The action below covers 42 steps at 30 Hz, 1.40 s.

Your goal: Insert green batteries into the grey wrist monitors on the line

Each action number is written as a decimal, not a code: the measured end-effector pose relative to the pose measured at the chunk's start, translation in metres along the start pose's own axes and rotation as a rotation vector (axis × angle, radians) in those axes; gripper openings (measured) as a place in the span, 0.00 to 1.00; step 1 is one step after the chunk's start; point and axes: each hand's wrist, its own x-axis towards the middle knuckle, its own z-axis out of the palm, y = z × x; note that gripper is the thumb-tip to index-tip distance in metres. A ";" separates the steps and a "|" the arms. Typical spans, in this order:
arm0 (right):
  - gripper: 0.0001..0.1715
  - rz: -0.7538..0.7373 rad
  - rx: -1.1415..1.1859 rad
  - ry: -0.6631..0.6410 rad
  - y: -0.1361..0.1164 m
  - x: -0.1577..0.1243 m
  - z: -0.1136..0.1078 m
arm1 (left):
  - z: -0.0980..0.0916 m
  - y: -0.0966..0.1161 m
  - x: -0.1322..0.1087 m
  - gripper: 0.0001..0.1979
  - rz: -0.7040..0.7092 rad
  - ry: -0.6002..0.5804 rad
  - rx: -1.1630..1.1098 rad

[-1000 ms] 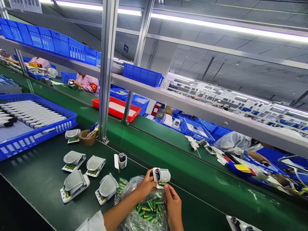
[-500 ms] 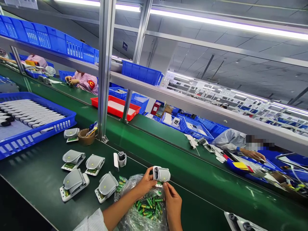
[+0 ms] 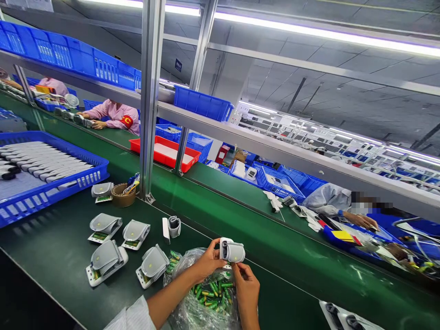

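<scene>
- Head view: the left hand (image 3: 209,262) is closed around one grey-cuffed wrist blood-pressure monitor (image 3: 235,252), held up over a bag.
- The right hand (image 3: 246,286) has thumb and fingers drawn together at its lower edge; whether they pinch anything is hidden.
- Just changed: half a second ago green showed along that edge; now the fingers cover more of it, so the work seems centred there.
- Below: one clear plastic bag (image 3: 185,312) of green batteries (image 3: 215,293), too many to count.
- Leftward on the surface (image 3: 65,243): six more monitors (image 3: 103,223), and one brown tape roll (image 3: 123,200).
- Farthest left: one blue tray (image 3: 51,199) of white parts, uncountable.
</scene>
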 end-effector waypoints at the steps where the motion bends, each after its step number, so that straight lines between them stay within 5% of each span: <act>1: 0.35 0.008 -0.003 0.000 0.000 0.000 0.000 | 0.000 -0.001 0.000 0.46 0.006 0.003 0.009; 11: 0.31 -0.001 0.034 -0.026 -0.008 -0.004 0.006 | 0.004 -0.010 0.003 0.41 0.106 0.134 0.126; 17: 0.40 0.162 0.235 -0.046 -0.008 0.000 0.006 | 0.004 -0.012 0.007 0.41 0.038 0.168 0.068; 22: 0.48 0.169 0.284 -0.070 -0.010 0.001 0.006 | 0.006 -0.001 0.002 0.46 0.166 0.186 0.131; 26: 0.56 0.203 0.449 -0.085 -0.014 -0.001 0.007 | 0.011 0.019 -0.019 0.43 0.250 0.066 0.537; 30: 0.51 0.327 0.518 -0.152 -0.020 0.000 0.003 | 0.014 0.024 -0.031 0.48 0.192 -0.040 0.643; 36: 0.47 0.372 0.463 -0.196 -0.027 -0.004 0.005 | 0.013 0.009 -0.030 0.54 0.095 0.095 0.576; 42: 0.41 0.162 0.282 -0.103 -0.021 0.000 0.001 | 0.006 0.029 -0.019 0.42 0.440 0.340 0.766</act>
